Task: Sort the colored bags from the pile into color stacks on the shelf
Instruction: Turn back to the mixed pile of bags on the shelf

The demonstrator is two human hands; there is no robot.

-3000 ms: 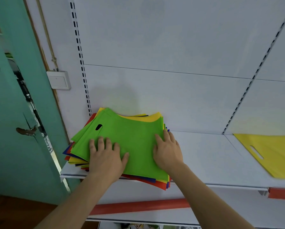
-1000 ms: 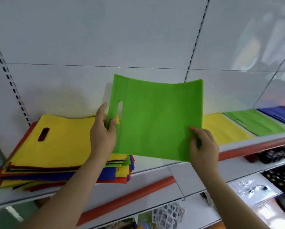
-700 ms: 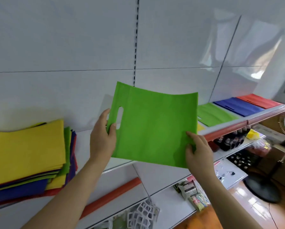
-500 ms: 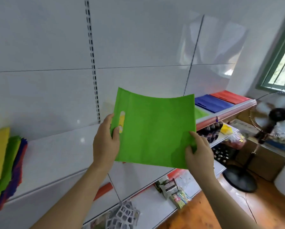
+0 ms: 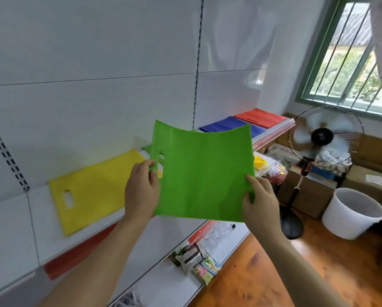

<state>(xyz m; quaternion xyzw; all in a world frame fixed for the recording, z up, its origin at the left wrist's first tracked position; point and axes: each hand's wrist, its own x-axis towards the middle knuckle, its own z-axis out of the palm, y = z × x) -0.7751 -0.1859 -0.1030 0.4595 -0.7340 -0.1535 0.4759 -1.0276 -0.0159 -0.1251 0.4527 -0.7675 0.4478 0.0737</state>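
The green bag (image 5: 204, 173) is thin, matte, felt-like cloth, a rectangle bowed slightly along its top edge, held in the air in front of the white shelf (image 5: 41, 218). Its long axis runs nine to three o'clock, the cut-out handle slot at the nine o'clock end. The left hand (image 5: 141, 191) pinches that end beside the slot; the right hand (image 5: 259, 207) grips the lower corner at four o'clock. Behind it lie a yellow bag (image 5: 92, 191), a blue bag (image 5: 223, 125) and a red bag (image 5: 261, 117), with what may be green cloth peeking out. Half a second ago the yellow bag was hidden.
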